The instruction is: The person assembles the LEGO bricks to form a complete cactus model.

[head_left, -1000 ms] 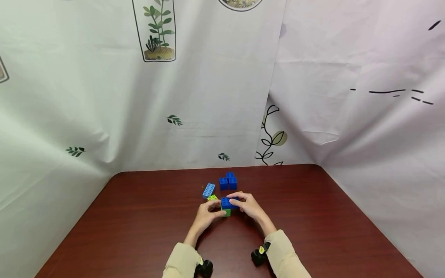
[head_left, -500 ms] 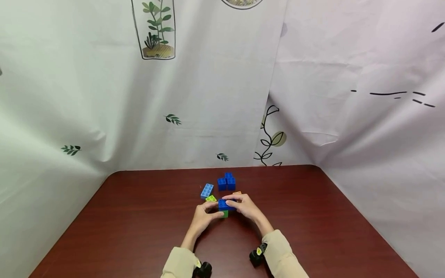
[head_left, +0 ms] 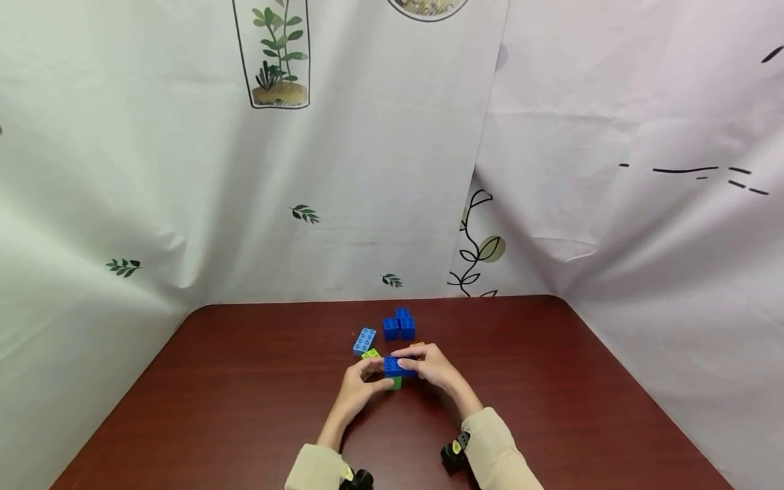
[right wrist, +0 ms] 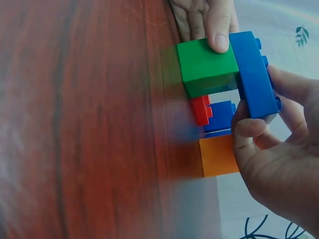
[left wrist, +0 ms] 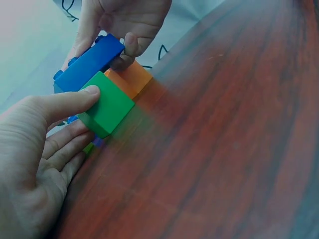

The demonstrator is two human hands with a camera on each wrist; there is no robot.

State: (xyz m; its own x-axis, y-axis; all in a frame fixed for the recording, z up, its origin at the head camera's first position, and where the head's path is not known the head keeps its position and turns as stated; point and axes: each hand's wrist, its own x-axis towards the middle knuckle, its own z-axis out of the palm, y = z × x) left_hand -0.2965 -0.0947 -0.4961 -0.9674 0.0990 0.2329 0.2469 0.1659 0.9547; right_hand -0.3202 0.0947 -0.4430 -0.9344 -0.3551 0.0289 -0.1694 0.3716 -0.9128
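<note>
My left hand (head_left: 355,391) grips a green toy building brick (left wrist: 107,107) low over the table, its thumb across one side. On top of this brick sits a longer blue brick (right wrist: 254,74), reaching past it to the right. The right hand (head_left: 436,367) pinches the overhanging end of the blue brick, thumb on the near side. Whether the two bricks are pressed fully together, I cannot tell. Behind them, the right wrist view shows an orange brick (right wrist: 217,157) and a red brick (right wrist: 201,110) on the table.
A light blue brick (head_left: 365,341) and a lime green brick (head_left: 371,353) lie beyond the left hand. Several dark blue bricks (head_left: 399,327) stand together farther back. The dark red wooden table (head_left: 245,395) ends at a white printed cloth (head_left: 367,150).
The head view has shifted slightly. Both hands keep the same hold on the green and blue bricks, with little visible movement.
</note>
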